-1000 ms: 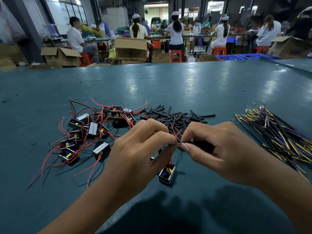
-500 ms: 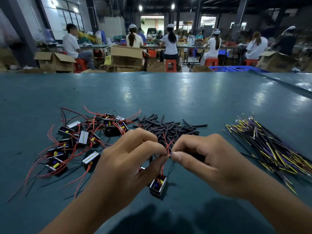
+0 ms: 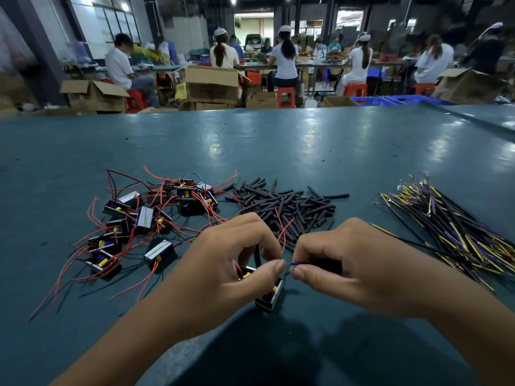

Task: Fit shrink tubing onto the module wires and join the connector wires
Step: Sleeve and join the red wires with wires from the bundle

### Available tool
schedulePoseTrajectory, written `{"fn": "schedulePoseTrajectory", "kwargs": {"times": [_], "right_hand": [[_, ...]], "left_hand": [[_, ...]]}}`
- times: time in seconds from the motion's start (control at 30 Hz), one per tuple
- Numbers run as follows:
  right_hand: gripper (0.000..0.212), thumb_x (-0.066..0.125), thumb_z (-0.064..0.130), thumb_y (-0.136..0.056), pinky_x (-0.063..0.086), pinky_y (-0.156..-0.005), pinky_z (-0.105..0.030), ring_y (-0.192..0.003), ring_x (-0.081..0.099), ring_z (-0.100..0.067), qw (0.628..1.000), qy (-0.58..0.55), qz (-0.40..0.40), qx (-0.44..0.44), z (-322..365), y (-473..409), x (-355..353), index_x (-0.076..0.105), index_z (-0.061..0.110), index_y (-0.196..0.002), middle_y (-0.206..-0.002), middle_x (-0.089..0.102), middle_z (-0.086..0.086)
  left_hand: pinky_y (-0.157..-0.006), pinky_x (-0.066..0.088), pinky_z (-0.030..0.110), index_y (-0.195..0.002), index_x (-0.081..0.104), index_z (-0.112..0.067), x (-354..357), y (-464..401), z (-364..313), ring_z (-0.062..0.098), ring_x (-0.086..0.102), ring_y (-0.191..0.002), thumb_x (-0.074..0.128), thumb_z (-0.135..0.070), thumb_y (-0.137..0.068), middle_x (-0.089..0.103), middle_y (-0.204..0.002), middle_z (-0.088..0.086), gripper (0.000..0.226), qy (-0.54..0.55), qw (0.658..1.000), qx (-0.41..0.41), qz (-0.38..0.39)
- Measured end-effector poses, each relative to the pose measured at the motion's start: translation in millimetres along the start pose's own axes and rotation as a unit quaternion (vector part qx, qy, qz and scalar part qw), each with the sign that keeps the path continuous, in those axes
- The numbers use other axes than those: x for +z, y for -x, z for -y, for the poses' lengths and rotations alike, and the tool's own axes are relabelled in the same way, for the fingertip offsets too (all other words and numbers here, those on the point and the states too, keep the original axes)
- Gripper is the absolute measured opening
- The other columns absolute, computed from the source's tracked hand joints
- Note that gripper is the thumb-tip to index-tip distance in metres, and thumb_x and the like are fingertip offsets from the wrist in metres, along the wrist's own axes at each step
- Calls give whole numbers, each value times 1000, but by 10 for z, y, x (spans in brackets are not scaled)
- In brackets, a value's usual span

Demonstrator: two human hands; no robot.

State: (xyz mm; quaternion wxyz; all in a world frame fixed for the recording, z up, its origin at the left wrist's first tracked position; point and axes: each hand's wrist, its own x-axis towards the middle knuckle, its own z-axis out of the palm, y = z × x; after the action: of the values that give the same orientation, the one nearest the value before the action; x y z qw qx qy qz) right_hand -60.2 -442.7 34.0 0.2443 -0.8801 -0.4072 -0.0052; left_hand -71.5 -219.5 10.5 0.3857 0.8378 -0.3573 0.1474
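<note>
Near the table's [image 3: 278, 151] near edge, the left hand [image 3: 223, 263] and right hand [image 3: 362, 263] meet over one module [image 3: 269, 298], which hangs or rests just under the left fingers. The left thumb and forefinger pinch a red module wire [image 3: 282, 232] that loops up behind the knuckles. The right hand's fingers are curled round a black connector wire [image 3: 418, 245], which trails off toward the table's right edge, and pinch its end, where a short blue tip [image 3: 296, 263] now shows between the two thumbs.

A second ago only red wire stood between the thumbs; now the blue tip is brought up against the left fingertips, so the step looks like the joining of the bared ends. Whether a sleeve is already on the red wire I cannot tell; a dark length under the right fingers may be one.

Supplies lie farther back: loose modules with red wires [image 3: 145, 218] toward the left edge, the heap of black shrink tubing [image 3: 289, 204] in the middle, the bundle of yellow and purple connector wires [image 3: 451, 224] toward the right edge.
</note>
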Motion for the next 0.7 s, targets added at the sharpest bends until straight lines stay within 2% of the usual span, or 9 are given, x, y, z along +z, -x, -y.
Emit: {"fn": "schedulePoseTrajectory", "kwargs": {"times": [0.17,0.37,0.5,0.57,0.7], "right_hand": [[14,60,35,-95,29,-49,-12,-47,45,-5,1000,-15,-8,-4,24,6,-25,65,29,-83,-57,58,7],[14,64,30,-96,32,-52,-11,-50,48,-3,1000,6,4,4,-9,-3,17,66,25,-83,-64,62,8],[8,64,23,-96,34,-53,-9,-51,52,-1,995,-92,19,31,-68,3,-23,68,23,-88,-62,65,13],[10,61,20,-98,36,-52,-11,-52,51,-1,989,-136,30,46,-108,12,-59,69,23,-91,-66,70,11],[13,57,13,-100,44,-51,-19,-52,51,-6,967,-237,28,88,-167,8,-90,68,17,-95,-72,73,-1]], "left_hand": [[-64,40,27,-81,63,-19,11,-3,7,17,53,-74,67,-24,-91,59,-83,-4,12,9,1000,3,-14],[-65,39,23,-76,63,-15,83,-10,19,11,51,-72,68,-13,-87,57,-80,-7,13,-23,998,-1,-50],[-62,39,23,-77,62,-23,45,-4,47,15,51,-69,64,-31,-89,58,-79,-6,14,27,997,-28,-61],[-58,37,24,-78,61,-26,6,-5,77,12,47,-62,62,-34,-88,56,-75,-6,13,56,995,-40,-78],[-52,31,18,-79,63,-20,-91,-41,196,7,37,-56,61,-36,-87,47,-63,-6,18,126,974,-87,-170]]}}
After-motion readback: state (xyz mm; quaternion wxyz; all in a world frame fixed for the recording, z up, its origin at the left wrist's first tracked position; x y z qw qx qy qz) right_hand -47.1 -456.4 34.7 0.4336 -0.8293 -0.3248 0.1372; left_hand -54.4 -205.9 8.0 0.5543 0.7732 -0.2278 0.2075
